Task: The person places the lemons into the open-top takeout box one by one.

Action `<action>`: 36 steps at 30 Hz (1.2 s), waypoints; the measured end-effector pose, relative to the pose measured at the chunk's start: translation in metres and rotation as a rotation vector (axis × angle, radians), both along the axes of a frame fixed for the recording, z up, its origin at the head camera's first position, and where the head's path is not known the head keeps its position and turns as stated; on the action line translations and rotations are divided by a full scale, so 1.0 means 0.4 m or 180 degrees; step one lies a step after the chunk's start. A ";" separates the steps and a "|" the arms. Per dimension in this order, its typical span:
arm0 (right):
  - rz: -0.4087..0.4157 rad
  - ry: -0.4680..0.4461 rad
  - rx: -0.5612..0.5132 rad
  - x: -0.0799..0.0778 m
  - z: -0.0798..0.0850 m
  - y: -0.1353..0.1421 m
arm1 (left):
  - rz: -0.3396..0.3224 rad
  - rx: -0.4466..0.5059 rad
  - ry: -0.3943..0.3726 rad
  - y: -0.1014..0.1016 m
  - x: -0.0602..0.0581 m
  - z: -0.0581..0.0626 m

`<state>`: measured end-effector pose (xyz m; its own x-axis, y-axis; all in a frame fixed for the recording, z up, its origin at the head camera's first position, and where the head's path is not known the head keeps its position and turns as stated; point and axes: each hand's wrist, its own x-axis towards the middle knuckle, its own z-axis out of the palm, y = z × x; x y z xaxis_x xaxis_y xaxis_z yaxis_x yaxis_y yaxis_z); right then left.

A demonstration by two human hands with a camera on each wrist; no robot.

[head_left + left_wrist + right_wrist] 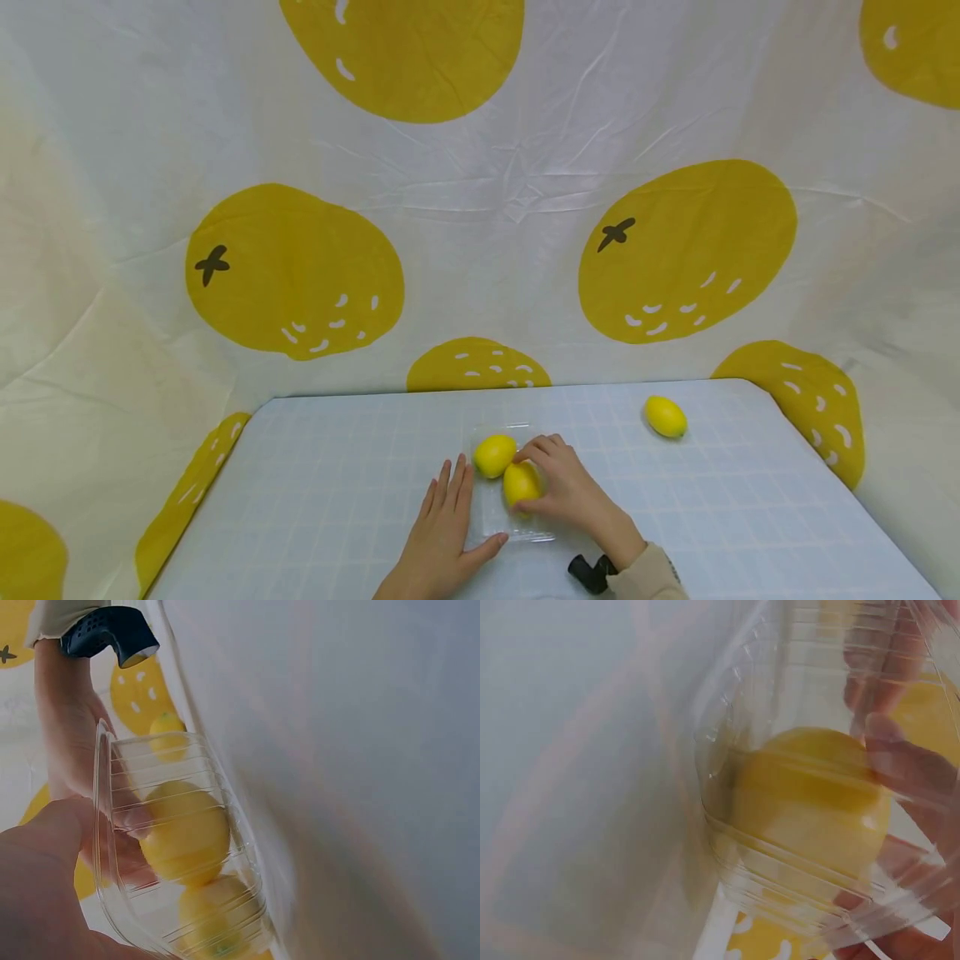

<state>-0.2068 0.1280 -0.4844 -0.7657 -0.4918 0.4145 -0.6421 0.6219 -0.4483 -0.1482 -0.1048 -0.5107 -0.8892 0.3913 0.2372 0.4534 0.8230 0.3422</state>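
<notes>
A clear plastic tray (495, 521) with ribbed walls lies on the table, two lemons inside it. The far lemon (495, 456) sits at the tray's back left; the nearer lemon (521, 487) touches or nearly touches it. My right hand (562, 487) reaches into the tray and holds the nearer lemon between thumb and fingers. Along the tray's left side lies my left hand (442, 533), its fingers straight and its thumb by the front edge. Through the tray wall in the right wrist view, the held lemon (810, 810) shows with the right fingers beside it.
A third lemon (665, 417) lies on the table's back right. The table (337, 483) wears a pale checked cloth, and behind it hangs a white curtain (487, 250) printed with yellow fruit. A black wrist-worn device (591, 573) sits below the right wrist.
</notes>
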 end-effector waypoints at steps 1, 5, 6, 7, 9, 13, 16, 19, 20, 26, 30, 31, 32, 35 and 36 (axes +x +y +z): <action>0.0018 0.0022 -0.0018 0.000 0.004 0.001 | -0.0003 -0.0001 0.0014 0.000 0.000 -0.001; 0.0120 -0.0008 -0.0119 -0.001 0.021 0.011 | -0.0016 0.0011 0.0059 0.000 0.000 -0.003; 0.0146 -0.0033 -0.0157 -0.002 0.026 0.014 | -0.0017 0.0011 0.0060 0.000 0.001 -0.003; 0.0162 -0.0056 -0.0196 -0.003 0.030 0.018 | -0.0015 0.0009 0.0057 0.000 0.001 -0.003; 0.0199 -0.0084 -0.0309 -0.008 0.039 0.027 | 0.0003 -0.0001 0.0023 0.000 0.001 -0.003; 0.0208 -0.0053 -0.0477 -0.025 0.057 0.058 | 0.0041 -0.0013 -0.0113 0.001 0.000 0.001; 0.0205 0.0006 -0.0580 -0.043 0.070 0.091 | 0.0049 0.0006 -0.0177 0.002 -0.001 0.004; 0.0136 0.0058 -0.0658 -0.064 0.080 0.132 | 0.0059 0.0017 -0.0225 0.003 -0.001 0.006; 0.0092 0.0060 -0.0685 -0.071 0.084 0.147 | 0.0062 0.0010 -0.0235 0.003 0.000 0.006; -0.0311 -0.0008 -0.0780 -0.108 0.105 0.247 | 0.0053 -0.0017 -0.0186 0.001 0.001 0.003; -0.0458 -0.0041 -0.0801 -0.130 0.106 0.318 | 0.0035 0.0016 -0.0168 0.000 0.001 0.001; -0.0495 -0.0075 -0.0803 -0.135 0.104 0.336 | 0.0026 0.0023 -0.0161 0.000 0.001 0.002; -0.0530 -0.0112 -0.0802 -0.140 0.102 0.352 | 0.0013 0.0032 -0.0143 0.000 0.001 0.002; -0.0716 -0.0305 -0.0663 -0.151 0.092 0.398 | -0.0008 0.0022 -0.0085 -0.001 0.002 0.001; -0.0761 -0.0352 -0.0603 -0.154 0.088 0.413 | -0.0012 0.0021 -0.0076 -0.001 0.002 0.002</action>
<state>-0.2685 0.2933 -0.4492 -0.8958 -0.2147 0.3891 -0.4288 0.6481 -0.6294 -0.1475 -0.1054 -0.5099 -0.8931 0.3933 0.2184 0.4482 0.8190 0.3582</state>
